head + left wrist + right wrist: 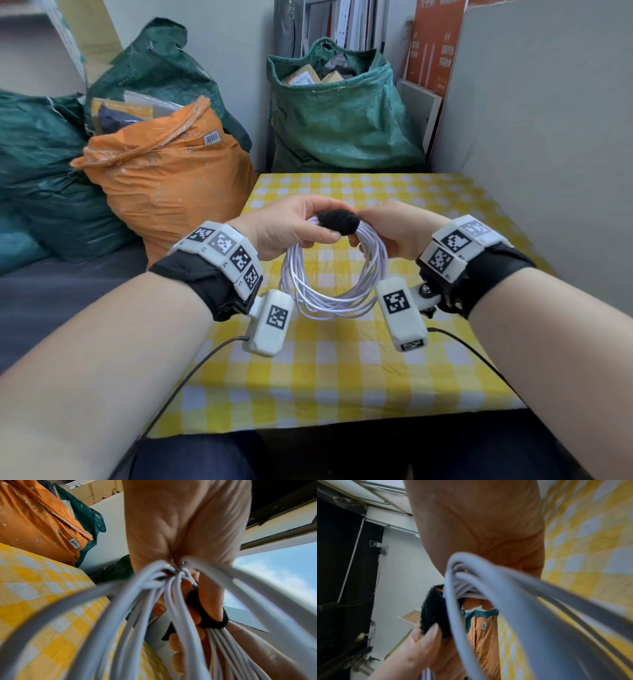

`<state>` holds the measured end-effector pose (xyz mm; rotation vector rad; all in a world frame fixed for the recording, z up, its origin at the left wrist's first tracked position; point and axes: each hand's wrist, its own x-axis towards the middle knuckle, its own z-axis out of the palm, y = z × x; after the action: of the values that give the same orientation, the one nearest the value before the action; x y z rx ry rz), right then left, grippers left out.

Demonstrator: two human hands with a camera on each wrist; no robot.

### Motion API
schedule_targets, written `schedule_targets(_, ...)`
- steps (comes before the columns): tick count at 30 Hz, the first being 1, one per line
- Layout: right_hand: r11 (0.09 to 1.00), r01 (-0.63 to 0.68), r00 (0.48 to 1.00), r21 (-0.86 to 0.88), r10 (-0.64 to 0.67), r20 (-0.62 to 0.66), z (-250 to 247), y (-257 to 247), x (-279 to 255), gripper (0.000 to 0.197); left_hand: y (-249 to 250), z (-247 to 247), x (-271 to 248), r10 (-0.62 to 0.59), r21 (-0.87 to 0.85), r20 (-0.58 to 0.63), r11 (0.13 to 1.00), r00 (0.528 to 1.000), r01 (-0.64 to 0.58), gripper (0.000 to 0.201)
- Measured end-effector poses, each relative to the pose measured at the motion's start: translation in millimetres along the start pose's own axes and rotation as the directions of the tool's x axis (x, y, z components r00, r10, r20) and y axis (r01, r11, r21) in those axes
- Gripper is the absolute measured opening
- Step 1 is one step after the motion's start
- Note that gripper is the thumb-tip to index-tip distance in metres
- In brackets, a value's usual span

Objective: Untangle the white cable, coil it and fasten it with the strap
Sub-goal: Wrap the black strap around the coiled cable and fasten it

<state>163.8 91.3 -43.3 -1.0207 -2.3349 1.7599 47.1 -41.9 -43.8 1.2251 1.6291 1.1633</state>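
1. Both hands are raised above the table, and the white cable (pixel 334 291) hangs between them as a finished round coil, its loops gathered at the top under the fingers.
2. The left hand (pixel 291 229) is closed over the top of the bundle, thumb along the near side, and it pinches the black strap (pixel 337 222), which is wrapped over the strands there.
3. The right hand (pixel 394 229) grips the same top section from the other side, fingers curled round the loops and touching the strap's end.
4. The step in hand appears to be closing the strap. It would go well if one hand keeps the strands squeezed into one tight bundle while the other pulls the free end snug round them and presses it flat onto itself.
5. The likely risk is a stray loop slipping out beside the strap before it closes, so the grip should stay right next to the wrap.
6. Below the hands lies a yellow-and-white checked tablecloth (pixel 342 377).
7. Beyond the left hand stands an orange sack (pixel 164 178) with dark green sacks behind it.
8. Past both hands, an open green sack (pixel 342 123) holds parcels, and boards lean against the wall beyond the right hand.
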Motion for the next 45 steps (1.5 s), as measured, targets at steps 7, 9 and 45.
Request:
schedule_targets(7, 0.987, 0.154, 0.98, 0.037, -0.148, -0.132, -7, 4, 2, 0.042, 0, 0, 3, -0.053, 0.052, -0.124, 0.997, 0.991, 0.059, 0.035)
schedule_targets(9, 0.976, 0.217, 0.972, 0.024, -0.214, -0.094, -5, 3, -1, 0.045, -1, 0, 4, -0.07, 0.055, -0.153, 0.995, 0.986, 0.079, 0.034)
schedule_targets(45, 0.855, 0.517, 0.833, -0.038, -0.512, -0.208, 9, 5, 0, 0.019, 1, -4, 4, -0.034, 0.171, -0.062, 0.984, 0.997, 0.044, 0.027)
